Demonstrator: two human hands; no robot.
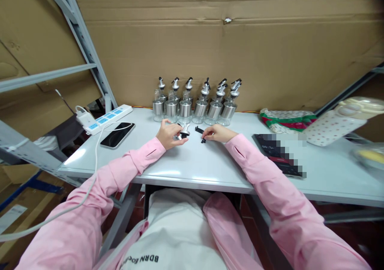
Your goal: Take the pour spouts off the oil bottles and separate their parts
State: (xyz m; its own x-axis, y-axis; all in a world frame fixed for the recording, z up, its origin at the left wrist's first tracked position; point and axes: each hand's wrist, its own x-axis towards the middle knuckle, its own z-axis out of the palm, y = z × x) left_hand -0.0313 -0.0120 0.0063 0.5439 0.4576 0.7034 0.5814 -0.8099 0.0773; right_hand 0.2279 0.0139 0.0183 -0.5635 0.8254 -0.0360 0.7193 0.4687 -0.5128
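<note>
My left hand (pixel 169 135) is closed around a silver pour spout (pixel 186 131) with a black base, just above the table. To its right, my right hand (pixel 218 134) pinches a small black part (pixel 199 130) between thumb and fingers. Behind both hands, several glass bottles with steel sleeves (pixel 185 109) stand in two rows. Spouts with black flaps (pixel 205 87) top the right-hand bottles of the front row and those in the back row. On the left, the front-row bottles have bare glass necks.
A power strip (pixel 109 119) and a phone (pixel 118 135) lie at the left, with a white cable crossing my left sleeve. At the right are another phone (pixel 277 154), a patterned cloth (pixel 288 120) and a dotted bottle (pixel 333 128). Cardboard (pixel 228 54) stands behind.
</note>
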